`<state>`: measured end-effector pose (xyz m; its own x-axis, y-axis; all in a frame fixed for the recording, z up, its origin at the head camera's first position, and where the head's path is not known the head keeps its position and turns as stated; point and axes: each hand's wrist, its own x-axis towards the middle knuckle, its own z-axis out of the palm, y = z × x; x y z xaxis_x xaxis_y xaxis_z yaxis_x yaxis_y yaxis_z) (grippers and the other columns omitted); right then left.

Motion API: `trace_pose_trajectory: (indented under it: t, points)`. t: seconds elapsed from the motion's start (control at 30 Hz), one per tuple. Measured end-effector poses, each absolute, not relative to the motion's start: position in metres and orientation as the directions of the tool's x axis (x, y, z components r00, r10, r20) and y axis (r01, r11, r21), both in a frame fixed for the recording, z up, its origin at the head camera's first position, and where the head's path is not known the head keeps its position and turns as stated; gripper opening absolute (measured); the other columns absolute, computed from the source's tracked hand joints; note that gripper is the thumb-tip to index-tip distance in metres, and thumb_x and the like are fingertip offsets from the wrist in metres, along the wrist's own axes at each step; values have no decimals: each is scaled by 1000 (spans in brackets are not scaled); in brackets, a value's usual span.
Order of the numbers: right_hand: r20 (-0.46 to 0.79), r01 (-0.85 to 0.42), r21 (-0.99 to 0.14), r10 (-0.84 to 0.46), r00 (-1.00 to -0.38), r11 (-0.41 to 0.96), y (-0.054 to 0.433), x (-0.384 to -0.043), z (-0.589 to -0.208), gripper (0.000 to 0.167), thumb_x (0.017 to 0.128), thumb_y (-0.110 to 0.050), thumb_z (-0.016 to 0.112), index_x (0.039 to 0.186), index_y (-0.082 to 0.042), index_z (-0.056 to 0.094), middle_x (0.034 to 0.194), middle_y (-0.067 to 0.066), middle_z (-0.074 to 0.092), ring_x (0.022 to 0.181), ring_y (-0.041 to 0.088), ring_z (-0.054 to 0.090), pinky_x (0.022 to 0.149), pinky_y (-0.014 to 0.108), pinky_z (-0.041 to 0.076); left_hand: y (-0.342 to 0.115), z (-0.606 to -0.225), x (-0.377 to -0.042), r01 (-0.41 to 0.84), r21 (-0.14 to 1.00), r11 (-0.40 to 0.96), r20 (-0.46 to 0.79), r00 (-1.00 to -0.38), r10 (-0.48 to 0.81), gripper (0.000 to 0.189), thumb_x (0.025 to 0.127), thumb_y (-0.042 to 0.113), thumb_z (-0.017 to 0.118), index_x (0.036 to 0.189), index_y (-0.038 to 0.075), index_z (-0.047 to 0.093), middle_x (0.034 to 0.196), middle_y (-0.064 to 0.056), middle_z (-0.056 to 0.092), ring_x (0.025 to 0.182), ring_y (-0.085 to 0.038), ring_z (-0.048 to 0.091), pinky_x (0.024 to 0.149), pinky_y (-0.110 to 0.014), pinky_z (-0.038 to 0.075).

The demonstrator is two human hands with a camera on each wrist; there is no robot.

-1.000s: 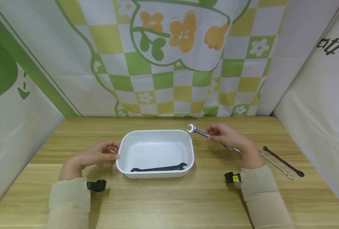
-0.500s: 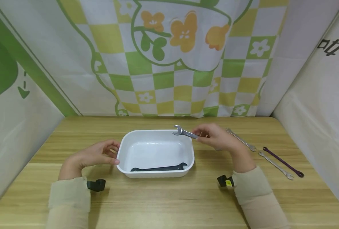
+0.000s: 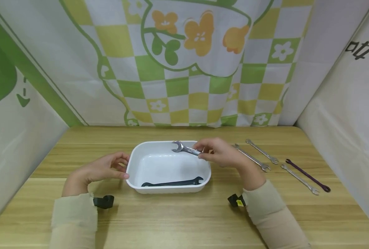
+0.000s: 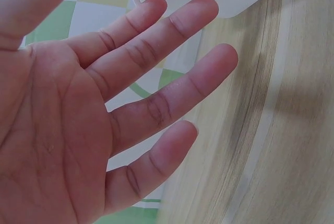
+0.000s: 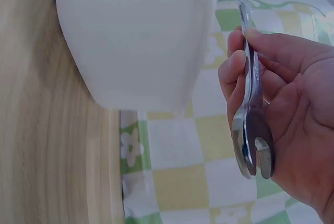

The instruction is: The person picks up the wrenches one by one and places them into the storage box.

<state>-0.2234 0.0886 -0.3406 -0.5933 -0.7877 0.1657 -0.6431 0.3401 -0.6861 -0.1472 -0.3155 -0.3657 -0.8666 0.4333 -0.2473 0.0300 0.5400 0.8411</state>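
Observation:
Over the back right of a white plastic basin (image 3: 169, 190), my right hand (image 3: 223, 154) holds a silver open-end wrench (image 3: 187, 149) between thumb and fingers. Its forked end points left, above the basin's inside. In the right wrist view, the wrench (image 5: 251, 91) stands lengthwise in the pinch, its other end extending down below the fingers (image 5: 235, 67). At the basin's left side rests my left hand (image 3: 105, 168), thumb tip right at the rim. The left wrist view has its fingers (image 4: 156, 104) loosely extended, holding nothing. Inside the basin, along the near wall, lies a black wrench (image 3: 173, 183).
Right of the basin, several wrenches lie slanted on the wooden table (image 3: 178, 221): silver wrenches (image 3: 261, 151), (image 3: 299, 179) and a dark purple wrench (image 3: 308, 175). A patterned cloth (image 3: 200, 93) hangs behind the table; white side panels (image 3: 352, 138) border it.
My right hand has carried the silver wrench leftward, from beside the basin to over its inside. More wrenches on the table have come into view behind it. The left hand has stayed at the rim.

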Motion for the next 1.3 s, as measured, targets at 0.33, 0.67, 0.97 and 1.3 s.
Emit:
trace_pose_trajectory:
  t: [0.33,0.67,0.97,1.3]
  points:
    - [204,-657,-715,-826,-525,241,62,-217,-340,21,95,-6,64,116,-3,65,92,14,70,83,11,61,69,26,52,-317,-366,-146,32,848,530,-242,-865,439,55,87,18,77,129,-4,47,123,-23,62,111,-32,62,89,-38,50]
    - [168,-627,-748,-854,-493,216,40,-219,-353,23,94,-2,65,117,-2,65,98,18,71,84,21,65,75,30,56,-317,-367,-146,55,841,538,-232,-863,450,55,87,18,76,128,-4,47,119,-20,63,110,-31,62,90,-39,50]
    - [117,-666,-690,-865,-489,283,24,-225,-366,22,92,-3,67,114,-3,68,102,8,72,84,8,65,74,27,55,-317,-366,-146,52,841,538,-231,-866,444,55,87,19,76,128,-4,47,119,-20,63,110,-30,63,90,-38,49]
    - [55,-659,-684,-879,-473,312,16,-227,-381,22,92,-2,66,114,-2,69,96,9,70,81,6,62,75,22,53,-317,-366,-146,25,843,537,-249,-867,432,57,87,20,77,128,-4,47,120,-21,64,109,-30,63,89,-38,49]
